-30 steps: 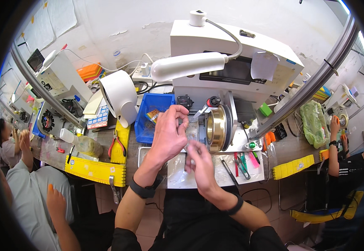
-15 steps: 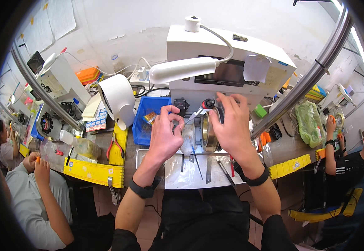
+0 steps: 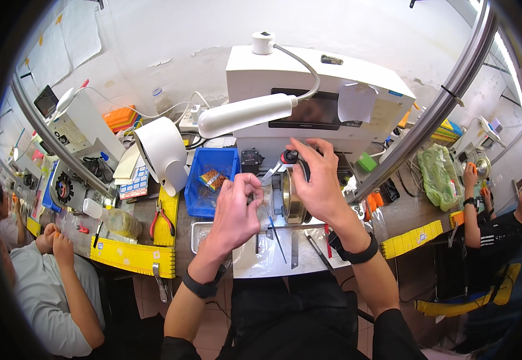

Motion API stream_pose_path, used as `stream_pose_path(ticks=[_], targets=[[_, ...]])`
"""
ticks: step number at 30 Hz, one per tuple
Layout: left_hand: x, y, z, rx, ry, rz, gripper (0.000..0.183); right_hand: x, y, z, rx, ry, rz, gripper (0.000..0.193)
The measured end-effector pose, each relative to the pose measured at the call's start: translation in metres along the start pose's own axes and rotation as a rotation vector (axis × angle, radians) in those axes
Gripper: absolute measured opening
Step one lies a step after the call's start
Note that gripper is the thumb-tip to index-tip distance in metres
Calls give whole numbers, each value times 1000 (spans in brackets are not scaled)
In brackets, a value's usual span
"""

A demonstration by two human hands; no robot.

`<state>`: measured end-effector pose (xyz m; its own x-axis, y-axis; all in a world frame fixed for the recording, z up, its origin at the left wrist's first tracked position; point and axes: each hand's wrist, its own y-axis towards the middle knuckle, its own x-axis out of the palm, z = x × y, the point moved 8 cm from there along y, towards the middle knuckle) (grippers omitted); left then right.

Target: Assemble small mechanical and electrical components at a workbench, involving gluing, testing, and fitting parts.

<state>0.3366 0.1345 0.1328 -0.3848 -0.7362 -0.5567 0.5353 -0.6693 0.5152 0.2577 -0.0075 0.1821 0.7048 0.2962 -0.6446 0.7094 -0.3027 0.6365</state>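
Observation:
My left hand is raised above the bench with thumb and fingertips pinched together. A small dark thing shows between the fingers, too small to name. To its right, my right hand is curled round red-and-black-handled pliers; its fingers hide part of the handles. The silver jaws slant down toward my left fingertips. Beneath my right hand is a brass-coloured wheel on a bench machine, partly covered by that hand.
A blue bin holding a packet stands left of my hands. A white lamp hangs before a white machine box. Slim tools lie on the white board. Other pliers rest left. People sit on both sides.
The whole view has shifted slightly, things now lying lower and further left. My left fingers have closed more tightly together. The pliers keep about the same place beside the wheel.

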Motion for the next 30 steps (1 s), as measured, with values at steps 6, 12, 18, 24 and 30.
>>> stream_pose_path(ticks=[6,12,18,24,30], targets=[[4,-26,-7,-246,-288,-31,36,-5,-1,-7,43,-181,11,46],[15,-48,7,-213,-402,11,35,-1,-1,-4,-28,-55,-8,48],[11,-64,-1,-276,-446,196,34,-66,-35,-3,71,135,282,39],[8,-73,-8,-319,-491,277,36,-182,-111,108,456,490,789,30],[11,-72,-9,-332,-485,256,36,-262,-97,218,608,369,821,32]])
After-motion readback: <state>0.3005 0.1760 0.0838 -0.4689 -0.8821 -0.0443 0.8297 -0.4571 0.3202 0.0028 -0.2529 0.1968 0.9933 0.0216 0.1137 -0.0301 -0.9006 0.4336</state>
